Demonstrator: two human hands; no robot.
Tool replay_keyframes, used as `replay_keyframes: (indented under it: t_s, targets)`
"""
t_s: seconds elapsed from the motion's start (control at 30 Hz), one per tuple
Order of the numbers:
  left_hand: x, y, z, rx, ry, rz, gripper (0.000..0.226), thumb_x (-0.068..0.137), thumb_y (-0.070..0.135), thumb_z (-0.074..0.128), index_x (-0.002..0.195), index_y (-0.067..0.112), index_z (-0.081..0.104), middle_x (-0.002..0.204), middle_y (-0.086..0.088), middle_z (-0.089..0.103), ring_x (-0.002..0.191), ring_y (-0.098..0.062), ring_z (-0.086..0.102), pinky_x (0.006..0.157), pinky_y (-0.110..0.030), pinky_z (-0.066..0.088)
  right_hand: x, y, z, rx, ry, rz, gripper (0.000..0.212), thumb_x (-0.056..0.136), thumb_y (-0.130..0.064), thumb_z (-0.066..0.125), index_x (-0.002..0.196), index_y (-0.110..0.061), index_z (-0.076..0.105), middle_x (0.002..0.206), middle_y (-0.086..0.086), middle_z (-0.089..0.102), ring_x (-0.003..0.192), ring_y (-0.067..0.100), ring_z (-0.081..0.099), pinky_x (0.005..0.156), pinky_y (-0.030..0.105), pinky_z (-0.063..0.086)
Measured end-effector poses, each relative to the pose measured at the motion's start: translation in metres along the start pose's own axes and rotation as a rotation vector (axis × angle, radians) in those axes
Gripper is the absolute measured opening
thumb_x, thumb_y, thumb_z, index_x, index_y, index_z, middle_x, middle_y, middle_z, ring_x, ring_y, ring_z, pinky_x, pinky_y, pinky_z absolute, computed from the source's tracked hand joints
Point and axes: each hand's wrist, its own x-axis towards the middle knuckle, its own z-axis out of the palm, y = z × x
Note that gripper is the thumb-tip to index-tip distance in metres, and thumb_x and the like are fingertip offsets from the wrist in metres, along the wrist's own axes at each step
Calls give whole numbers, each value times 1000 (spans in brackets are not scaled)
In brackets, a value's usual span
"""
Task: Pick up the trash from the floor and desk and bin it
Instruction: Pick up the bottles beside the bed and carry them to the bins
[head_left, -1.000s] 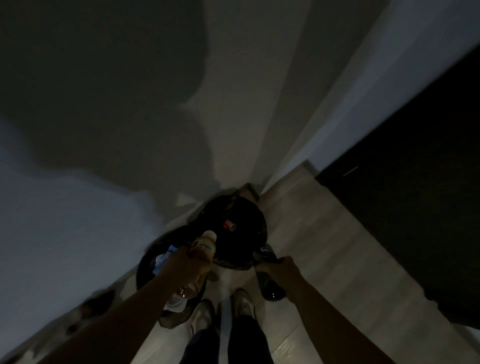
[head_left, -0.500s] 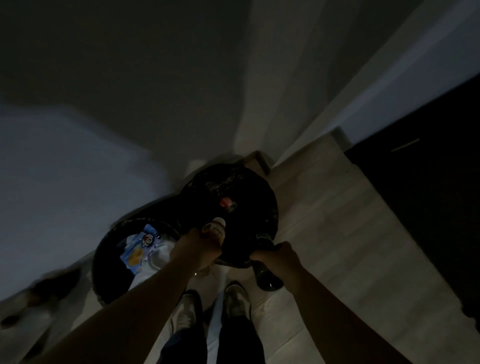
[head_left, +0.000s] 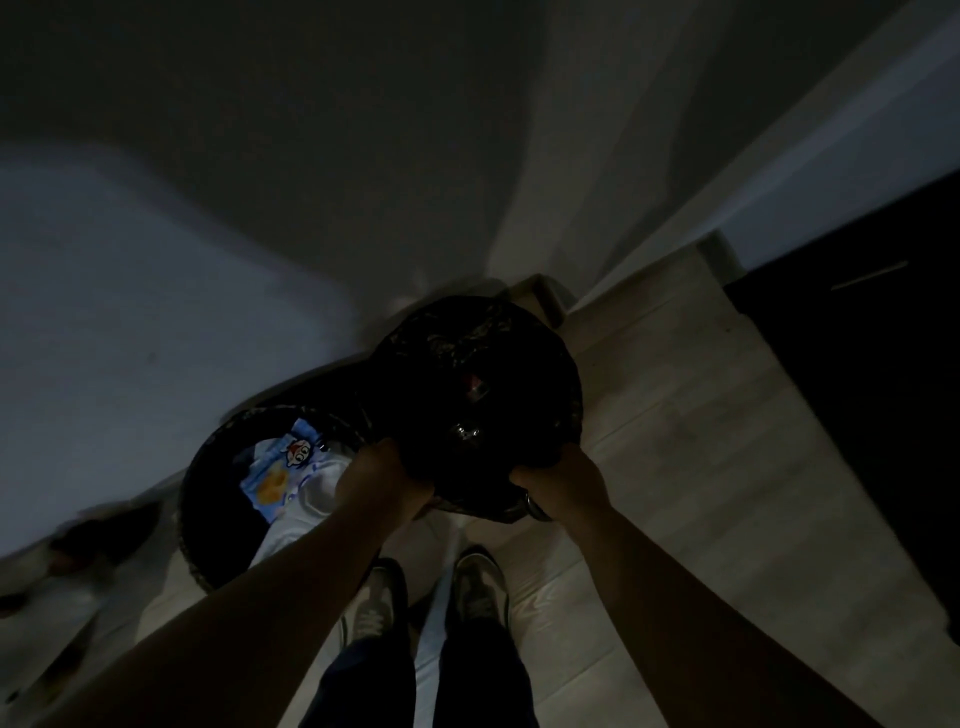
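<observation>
From the head view, both hands reach down and forward to the black bin bag, which sits on the floor by the wall corner, just past the shoes. The left hand is closed on the bag's near left rim. The right hand is closed on the near right rim and seems to hold a dark bottle too. Another bin with a blue wrapper sits just left, nearer the left hand.

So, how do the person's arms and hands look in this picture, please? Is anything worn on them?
Both forearms are bare, with no sleeves in view. The left hand shows no glove, ring or watch, as far as the dim light allows. By the right hand a small rounded glint sits at the wrist; whether it is worn cannot be told.
</observation>
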Motion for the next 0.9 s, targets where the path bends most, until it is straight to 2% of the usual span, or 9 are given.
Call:
replay_keyframes:
  t_s: [0.1,0.2,0.3,0.4,0.53,0.6,0.7,0.8,0.9]
  targets:
    - [-5,-7,-4,77,6,77,41,87,28,60,122,7,54,122,-14,59,110,-29,58,88,-36,48,-5,-6,5,-21,55,-41,47,81,-24,67,122,-5,54,111,13,64,101,30,61,81,35,51]
    - [-11,-11,-12,64,12,52,39,86,32,62,118,11,55,115,-12,62,103,-28,60,79,-34,48,-11,-11,6,-95,126,-97,30,86,-16,62,112,-2,58,106,15,64,99,32,62,74,32,49]
    - [-17,-15,-20,79,14,37,39,87,35,61,119,13,55,116,-11,62,106,-28,59,83,-34,49,-17,-16,7,-180,105,-120,30,86,-15,59,112,-1,57,107,17,63,98,35,61,70,31,46]
    - [-29,-19,-28,54,47,46,35,89,35,59,117,13,57,114,-11,63,103,-28,61,84,-35,52,-27,-18,6,-241,104,-143,21,85,-17,60,102,-5,56,100,15,62,96,35,61,68,31,44]
    - [-55,-21,-45,54,64,81,32,87,35,62,110,12,61,105,-9,67,96,-26,63,73,-29,48,-49,-25,-4,-424,92,-212,36,85,-24,62,118,-11,54,116,11,60,106,31,58,74,31,44]
    - [-72,-22,-57,75,59,109,33,86,37,61,107,11,63,105,-9,66,100,-26,62,77,-30,50,-63,-32,-12,-513,66,-253,40,85,-25,62,122,-13,52,122,8,58,112,28,56,75,28,41]
    - [-103,-22,-77,107,70,126,41,87,38,61,115,9,61,116,-9,64,109,-25,58,86,-30,47,-93,-43,-28,-600,54,-316,42,86,-26,61,125,-15,50,123,6,56,113,24,54,75,25,38]
    - [-144,-17,-99,91,97,133,40,87,38,59,114,8,60,116,-9,63,107,-24,59,83,-29,46,-134,-54,-47,-658,57,-402,41,86,-27,60,123,-15,49,119,7,57,109,25,55,75,27,41]
    - [-194,-9,-124,73,127,141,41,86,42,58,112,11,61,113,-8,64,104,-24,60,84,-30,47,-182,-67,-67,-733,16,-513,41,87,-27,58,125,-15,47,120,7,55,110,25,55,82,31,46]
